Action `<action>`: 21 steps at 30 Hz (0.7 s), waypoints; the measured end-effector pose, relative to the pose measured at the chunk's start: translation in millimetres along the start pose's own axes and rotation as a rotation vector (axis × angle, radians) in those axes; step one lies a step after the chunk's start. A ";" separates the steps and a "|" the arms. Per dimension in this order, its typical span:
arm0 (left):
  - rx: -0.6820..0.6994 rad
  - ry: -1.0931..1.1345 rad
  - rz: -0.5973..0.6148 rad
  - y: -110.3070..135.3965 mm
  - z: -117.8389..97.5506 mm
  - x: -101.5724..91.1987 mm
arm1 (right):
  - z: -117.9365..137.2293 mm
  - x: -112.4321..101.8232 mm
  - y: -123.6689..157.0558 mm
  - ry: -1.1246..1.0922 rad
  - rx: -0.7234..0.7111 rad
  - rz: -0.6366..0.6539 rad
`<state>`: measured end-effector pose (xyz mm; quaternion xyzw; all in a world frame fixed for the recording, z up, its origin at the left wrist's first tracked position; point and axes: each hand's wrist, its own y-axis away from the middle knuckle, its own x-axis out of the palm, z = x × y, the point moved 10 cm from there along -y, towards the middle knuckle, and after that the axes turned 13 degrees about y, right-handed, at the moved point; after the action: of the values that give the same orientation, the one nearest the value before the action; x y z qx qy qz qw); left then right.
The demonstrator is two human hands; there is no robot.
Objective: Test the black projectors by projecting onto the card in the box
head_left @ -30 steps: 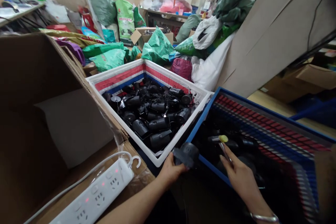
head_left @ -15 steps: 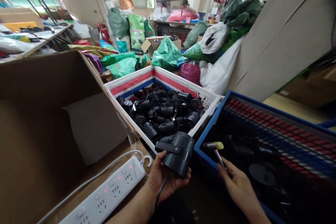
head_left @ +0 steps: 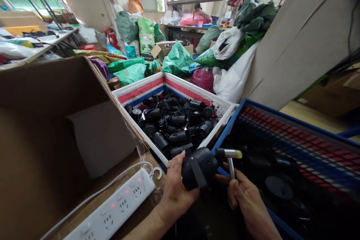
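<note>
your left hand (head_left: 177, 191) cups a black camera (head_left: 199, 168) in its curled fingers, and your right hand (head_left: 247, 202) grips a yellow-tipped screwdriver (head_left: 229, 153) just beside the camera, over the rim of a blue crate (head_left: 281, 122).

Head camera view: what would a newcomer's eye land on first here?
The white crate heaped with black cylindrical housings stands at the centre, beside a blue-rimmed crate at lower right. In front, the left hand holds one black housing while the right hand grips a small yellow-tipped hammer. Green sacks pile up behind.
</note>
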<state>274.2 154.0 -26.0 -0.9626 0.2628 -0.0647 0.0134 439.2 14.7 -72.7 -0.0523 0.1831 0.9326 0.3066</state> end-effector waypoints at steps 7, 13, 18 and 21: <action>0.687 -0.601 0.210 39.5 -41.0 30.1 | 19.2 33.8 6.2 -0.289 -0.031 0.086; 0.566 -0.596 0.254 32.0 -31.1 25.6 | 7.3 35.8 -3.9 -0.319 0.053 0.095; 0.392 -0.533 0.229 24.8 -20.9 5.5 | 4.3 49.5 -15.6 -0.243 0.022 0.150; 0.147 -0.320 0.045 15.4 -12.6 -24.0 | 13.2 59.0 -35.3 0.066 -0.101 0.163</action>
<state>244.3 153.1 -17.3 -0.9509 0.2733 0.0708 0.1268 412.6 78.5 -83.7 -0.0832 0.1497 0.9602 0.2206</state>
